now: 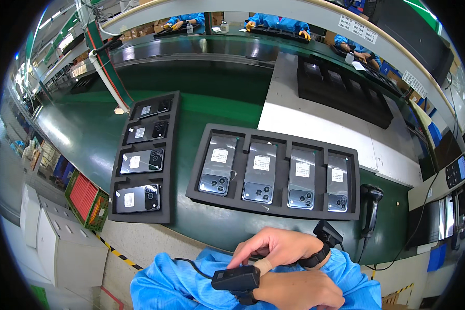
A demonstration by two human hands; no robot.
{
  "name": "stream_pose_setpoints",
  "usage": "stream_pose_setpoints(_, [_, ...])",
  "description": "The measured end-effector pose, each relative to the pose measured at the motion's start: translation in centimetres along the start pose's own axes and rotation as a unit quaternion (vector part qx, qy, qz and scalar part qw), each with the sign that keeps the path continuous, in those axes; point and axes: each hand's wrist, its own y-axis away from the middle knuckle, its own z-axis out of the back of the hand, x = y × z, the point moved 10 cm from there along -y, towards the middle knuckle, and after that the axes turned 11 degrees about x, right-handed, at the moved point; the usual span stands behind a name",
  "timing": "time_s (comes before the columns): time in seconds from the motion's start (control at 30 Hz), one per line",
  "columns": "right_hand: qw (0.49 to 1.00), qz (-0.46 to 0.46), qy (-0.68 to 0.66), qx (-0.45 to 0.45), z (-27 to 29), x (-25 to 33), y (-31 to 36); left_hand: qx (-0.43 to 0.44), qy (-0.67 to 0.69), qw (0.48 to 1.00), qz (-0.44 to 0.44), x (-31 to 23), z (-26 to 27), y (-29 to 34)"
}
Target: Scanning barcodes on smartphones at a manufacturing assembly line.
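Observation:
My forearms cross in blue sleeves at the lower edge. My left hand [307, 291] points right with its fingers curled in, and nothing shows in it. On its wrist sits a black box-shaped wrist device [236, 279] with a cable. My right hand [276, 245] reaches left over it, index finger and thumb closed about the device; a tan wrap shows near the thumb. A second black device [328, 235] is strapped to my right wrist. Beyond my hands lies a black foam tray [232, 202] with several smartphones [258, 173], backs up, a white label on each.
Another foam tray [171, 155] of phones stands at the left, and a third tray [341, 106] at the far right on a white board [289, 111]. A handheld scanner [371, 206] lies right of the near tray. Co-workers in blue [279, 23] sit across the green bench [201, 217].

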Motion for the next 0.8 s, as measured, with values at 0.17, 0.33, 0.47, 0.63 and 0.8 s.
stream_pose_setpoints(0.17, [0.997, 0.036, 0.071, 0.014, 0.2, 0.6, -0.6, 0.033, 0.251, 0.966, 0.057, 1.7, -2.3, 0.3])
stream_pose_setpoints(0.33, [0.998, 0.014, 0.054, -0.042, -0.5, 0.5, -0.5, 0.056, 0.485, 0.867, 0.100, 2.0, -3.7, 0.0])
stream_pose_setpoints(0.47, [0.995, -0.006, -0.078, -0.054, -0.1, -0.9, 1.0, 0.013, 0.189, 0.980, 0.065, 0.0, 0.4, 0.1])
stream_pose_setpoints(0.63, [0.988, -0.008, -0.143, -0.059, 1.0, -4.7, 3.5, -0.038, 0.155, 0.986, 0.043, -1.0, 3.0, 0.2])
stream_pose_setpoints(0.8, [0.974, -0.007, -0.083, -0.211, -2.3, 0.8, 2.3, -0.112, 0.172, 0.979, -0.014, -1.1, 6.2, 1.0])
